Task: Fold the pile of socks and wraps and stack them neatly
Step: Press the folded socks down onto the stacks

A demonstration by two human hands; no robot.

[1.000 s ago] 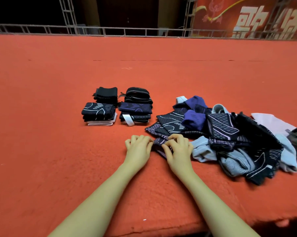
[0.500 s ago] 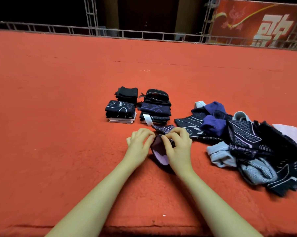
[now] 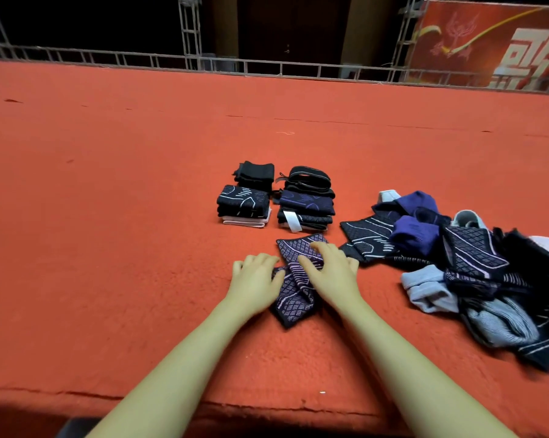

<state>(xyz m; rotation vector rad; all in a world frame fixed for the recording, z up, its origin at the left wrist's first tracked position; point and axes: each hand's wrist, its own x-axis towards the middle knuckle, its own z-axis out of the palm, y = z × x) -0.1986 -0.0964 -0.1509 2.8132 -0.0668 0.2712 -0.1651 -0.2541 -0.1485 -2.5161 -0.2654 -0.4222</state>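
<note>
A dark sock with a purple diamond pattern (image 3: 293,289) lies spread on the red carpet in front of me. My left hand (image 3: 256,281) rests flat on its left edge with straight fingers. My right hand (image 3: 331,270) presses down on its right part, fingers extended over the cloth. To the right sprawls the unfolded pile of socks and wraps (image 3: 475,267), dark, purple and pale blue. Behind the sock stand two neat stacks of folded items, the left stack (image 3: 244,203) and the right stack (image 3: 306,202).
The red carpeted platform (image 3: 108,216) stretches far to the left and back. Its front edge (image 3: 267,409) runs just below my forearms. A metal railing (image 3: 267,66) and a red banner (image 3: 494,45) close off the far side.
The sock, held bunched between both hands' fingers, now lies spread flat on the carpet. Both hands have opened and press on it.
</note>
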